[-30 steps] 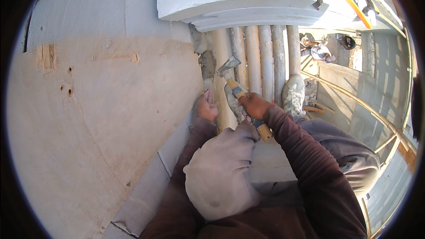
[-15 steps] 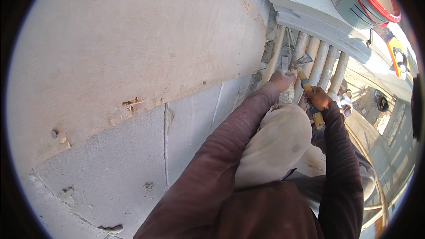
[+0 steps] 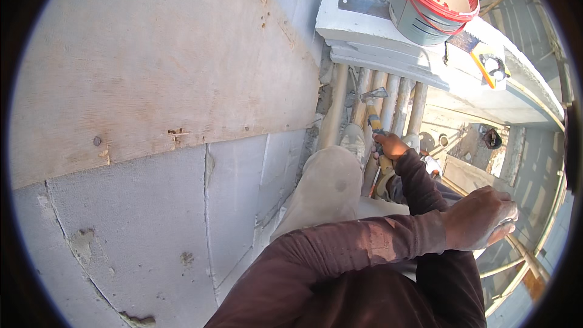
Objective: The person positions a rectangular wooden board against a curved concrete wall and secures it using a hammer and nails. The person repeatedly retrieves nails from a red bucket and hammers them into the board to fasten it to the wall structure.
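Note:
My right hand [image 3: 392,146] grips the yellow handle of a hatchet [image 3: 375,123], its dark wrapping partly covered by the fingers. The metal head points away from me over a row of light poles [image 3: 392,104]. My left arm crosses in front of my body, over the right forearm. At its end, my left hand [image 3: 480,218] is closed in a loose fist on the right side. Whether anything small is inside that fist is hidden. One bent knee in pale trousers [image 3: 331,179] stands left of the hatchet, with a shoe on the poles beyond it.
A grey block wall [image 3: 139,218] runs along my left, with a plywood sheet [image 3: 164,61] against it. Ahead, white blocks [image 3: 352,33] bear a red-rimmed bucket [image 3: 425,27], a toothed metal blade [image 3: 367,3] and a yellow-handled saw [image 3: 486,67]. Lower ground shows through openings at right.
My left hand has left the spot beside the hatchet head and swung across to the right, now closed. The hatchet stays in my right hand. The view has shifted right.

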### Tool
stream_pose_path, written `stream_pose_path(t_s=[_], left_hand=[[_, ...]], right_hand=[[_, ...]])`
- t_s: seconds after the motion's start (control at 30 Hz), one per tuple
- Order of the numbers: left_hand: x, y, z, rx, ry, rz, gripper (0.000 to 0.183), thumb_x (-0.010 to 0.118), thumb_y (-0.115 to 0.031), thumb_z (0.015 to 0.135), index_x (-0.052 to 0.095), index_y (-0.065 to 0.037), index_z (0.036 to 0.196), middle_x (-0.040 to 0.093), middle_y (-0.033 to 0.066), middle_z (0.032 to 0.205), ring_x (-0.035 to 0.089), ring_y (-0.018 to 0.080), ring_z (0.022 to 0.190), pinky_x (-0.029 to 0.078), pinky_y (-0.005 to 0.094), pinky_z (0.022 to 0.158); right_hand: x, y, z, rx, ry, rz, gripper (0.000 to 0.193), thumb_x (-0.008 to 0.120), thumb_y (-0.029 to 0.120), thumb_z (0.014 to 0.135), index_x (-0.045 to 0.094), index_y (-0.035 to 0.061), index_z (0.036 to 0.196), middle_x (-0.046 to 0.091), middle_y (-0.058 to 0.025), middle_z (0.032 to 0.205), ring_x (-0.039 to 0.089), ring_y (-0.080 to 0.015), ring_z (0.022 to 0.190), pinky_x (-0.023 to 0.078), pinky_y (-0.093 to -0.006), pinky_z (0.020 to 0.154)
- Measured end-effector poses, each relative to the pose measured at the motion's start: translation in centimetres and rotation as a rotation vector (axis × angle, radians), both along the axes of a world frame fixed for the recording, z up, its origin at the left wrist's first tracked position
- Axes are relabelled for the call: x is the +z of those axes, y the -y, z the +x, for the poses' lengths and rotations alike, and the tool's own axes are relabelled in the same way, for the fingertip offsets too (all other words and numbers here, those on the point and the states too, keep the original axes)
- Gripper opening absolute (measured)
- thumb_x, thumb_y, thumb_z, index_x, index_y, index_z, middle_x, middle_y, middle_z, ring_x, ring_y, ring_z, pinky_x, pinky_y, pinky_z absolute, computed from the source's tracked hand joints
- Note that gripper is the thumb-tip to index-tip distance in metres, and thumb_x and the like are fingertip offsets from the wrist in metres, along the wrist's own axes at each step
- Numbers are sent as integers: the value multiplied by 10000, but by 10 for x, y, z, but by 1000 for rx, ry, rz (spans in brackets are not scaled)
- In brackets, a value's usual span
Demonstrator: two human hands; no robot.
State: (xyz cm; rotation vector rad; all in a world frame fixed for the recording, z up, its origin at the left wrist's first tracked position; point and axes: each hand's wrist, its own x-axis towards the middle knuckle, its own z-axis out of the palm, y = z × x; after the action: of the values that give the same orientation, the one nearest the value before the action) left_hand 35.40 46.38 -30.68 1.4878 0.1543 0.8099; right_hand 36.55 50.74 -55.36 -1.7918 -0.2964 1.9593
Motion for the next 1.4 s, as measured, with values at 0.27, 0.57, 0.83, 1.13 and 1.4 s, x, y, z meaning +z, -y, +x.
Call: stream_pose_path(t_s=[0.27,0.57,0.83,1.13,1.4], left_hand=[[-29,-17,38,227,72,37,106,650,-114,861,596,-26,834,582,117,805,591,311,790,475,418,789],[-17,-31,35,260,110,-106,103,640,-85,863,586,1,879,598,152,838,591,324,774,479,427,767],[-41,-27,50,304,28,-145,111,637,-94,874,587,4,890,603,156,843,604,321,791,478,432,765],[-10,-3,69,284,133,-152,114,641,-94,875,593,8,895,605,155,837,608,310,775,483,422,747],[-3,-16,26,232,153,-132,116,644,-93,876,599,11,899,607,154,832,611,300,761,487,414,731]], right_hand=[[-10,-24,15,-231,-526,-223,222,499,227,1017,541,40,1130,599,-54,804,571,-125,578,563,-322,579],[18,-59,-12,-295,-507,-258,118,484,166,984,486,52,1016,546,-38,808,536,-125,586,502,-303,503],[2,-57,-38,36,-284,-250,182,476,226,998,494,55,1055,559,-19,764,537,-97,573,511,-286,494],[36,-105,-56,-76,-81,-176,241,468,187,983,467,12,1148,641,-151,884,661,-221,642,556,-416,527],[10,-94,-73,-185,-129,-343,154,519,152,958,589,22,1001,627,-72,845,643,-190,667,543,-361,526]])
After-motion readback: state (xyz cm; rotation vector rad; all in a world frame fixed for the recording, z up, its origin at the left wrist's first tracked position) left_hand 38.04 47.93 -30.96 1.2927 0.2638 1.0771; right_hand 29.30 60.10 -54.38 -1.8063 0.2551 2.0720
